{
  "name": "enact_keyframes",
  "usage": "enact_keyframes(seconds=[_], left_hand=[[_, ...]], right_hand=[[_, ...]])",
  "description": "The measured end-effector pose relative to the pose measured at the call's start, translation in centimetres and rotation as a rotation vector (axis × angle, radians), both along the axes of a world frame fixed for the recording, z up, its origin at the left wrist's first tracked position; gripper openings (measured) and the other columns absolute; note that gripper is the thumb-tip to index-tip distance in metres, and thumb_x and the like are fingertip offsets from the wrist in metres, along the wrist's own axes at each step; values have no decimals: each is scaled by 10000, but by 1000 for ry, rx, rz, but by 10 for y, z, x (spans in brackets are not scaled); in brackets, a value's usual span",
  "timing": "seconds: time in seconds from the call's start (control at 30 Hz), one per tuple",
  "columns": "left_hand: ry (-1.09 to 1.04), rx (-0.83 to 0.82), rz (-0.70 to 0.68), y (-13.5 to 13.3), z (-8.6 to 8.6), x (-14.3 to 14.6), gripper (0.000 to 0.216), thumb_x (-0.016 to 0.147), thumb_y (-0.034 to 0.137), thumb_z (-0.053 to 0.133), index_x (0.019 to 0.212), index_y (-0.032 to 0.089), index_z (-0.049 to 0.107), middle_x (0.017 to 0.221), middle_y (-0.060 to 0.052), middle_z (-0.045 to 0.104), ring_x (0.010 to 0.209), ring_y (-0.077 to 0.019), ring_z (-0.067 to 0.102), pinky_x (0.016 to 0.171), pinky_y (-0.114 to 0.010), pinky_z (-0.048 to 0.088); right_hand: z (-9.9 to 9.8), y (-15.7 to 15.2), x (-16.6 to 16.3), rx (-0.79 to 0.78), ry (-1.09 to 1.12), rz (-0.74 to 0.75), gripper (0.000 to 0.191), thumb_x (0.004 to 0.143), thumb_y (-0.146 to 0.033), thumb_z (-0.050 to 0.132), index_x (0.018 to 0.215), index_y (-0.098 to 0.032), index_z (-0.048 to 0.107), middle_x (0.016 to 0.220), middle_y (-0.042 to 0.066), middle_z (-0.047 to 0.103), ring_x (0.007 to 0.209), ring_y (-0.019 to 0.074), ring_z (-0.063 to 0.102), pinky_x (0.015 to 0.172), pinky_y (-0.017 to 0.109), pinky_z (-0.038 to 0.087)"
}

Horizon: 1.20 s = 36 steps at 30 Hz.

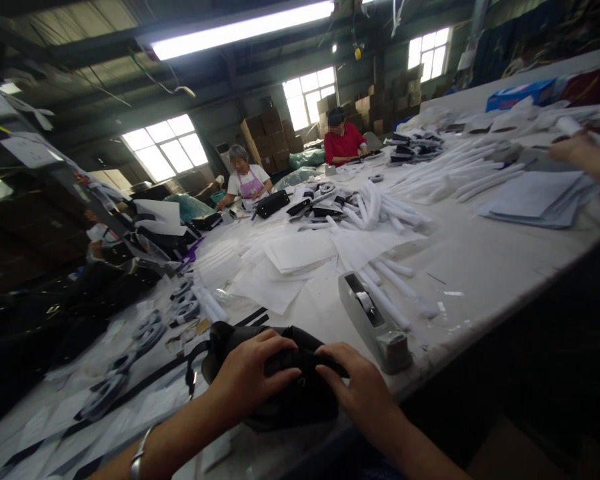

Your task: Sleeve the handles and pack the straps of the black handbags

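Note:
A black bag (pixel 290 393) lies at the near edge of the long white table (pixel 480 267). My left hand (pixel 247 377) is closed over the bag's top left side, fingers curled onto it. My right hand (pixel 363 390) grips the bag's right end, fingers bent over its upper edge. A black strap (pixel 145 383) runs from the bag off to the left across the table. A grey tape dispenser (pixel 375 320) stands just beyond my right hand.
White paper sheets (pixel 290 263) and rolled white paper tubes (pixel 440 177) cover the table's middle. Black bags and wrapped goods pile up at the left (pixel 130 267). Two people work at the far end (pixel 247 177), (pixel 345 140). Another person's hand (pixel 580 150) reaches in at the right.

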State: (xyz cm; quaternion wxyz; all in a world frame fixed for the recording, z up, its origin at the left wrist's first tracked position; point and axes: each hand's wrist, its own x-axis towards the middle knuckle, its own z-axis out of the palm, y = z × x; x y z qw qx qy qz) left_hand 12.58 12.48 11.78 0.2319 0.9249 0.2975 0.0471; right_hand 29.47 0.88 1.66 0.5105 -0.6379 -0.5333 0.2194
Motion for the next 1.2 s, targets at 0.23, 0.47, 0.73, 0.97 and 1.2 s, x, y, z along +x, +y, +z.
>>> enact_keyframes(seconds=[0.23, 0.47, 0.73, 0.97, 1.2], left_hand=[[-20, -146, 150, -1, 7, 3, 235, 835, 404, 653, 931, 190, 663, 915, -25, 722, 863, -200, 657, 790, -281, 483], [6, -257, 187, 0, 9, 9, 217, 815, 374, 658, 894, 172, 663, 859, -23, 706, 805, -193, 637, 732, -270, 475], [-8, -464, 341, 8, -1, 9, 397, 751, 469, 715, 995, 163, 644, 946, -56, 698, 888, -232, 642, 710, -283, 494], [114, -516, 407, 17, -3, 12, 496, 707, 525, 733, 1019, 141, 698, 874, -57, 711, 789, -216, 649, 638, -270, 472], [133, -532, 406, 18, -3, 14, 452, 704, 499, 749, 962, 140, 654, 847, -30, 669, 742, -176, 615, 625, -246, 449]], right_hand=[[9, 13, -1, -61, 276, 76, 56, 823, -192, 635, 844, -219, 679, 838, -8, 690, 819, 182, 632, 764, 290, 457], [15, 16, -1, -106, 398, 125, 65, 807, -242, 649, 801, -201, 698, 789, -8, 694, 788, 175, 634, 745, 270, 450], [13, 18, 2, -67, 324, 131, 73, 833, -248, 623, 825, -207, 682, 815, -4, 690, 798, 177, 631, 735, 273, 441], [4, 20, 2, -31, 372, 177, 118, 853, -264, 609, 901, -217, 706, 891, 12, 714, 862, 190, 647, 789, 280, 457], [-3, 20, 0, 2, 420, 188, 121, 840, -229, 615, 945, -208, 672, 856, -2, 670, 821, 171, 619, 756, 271, 452]])
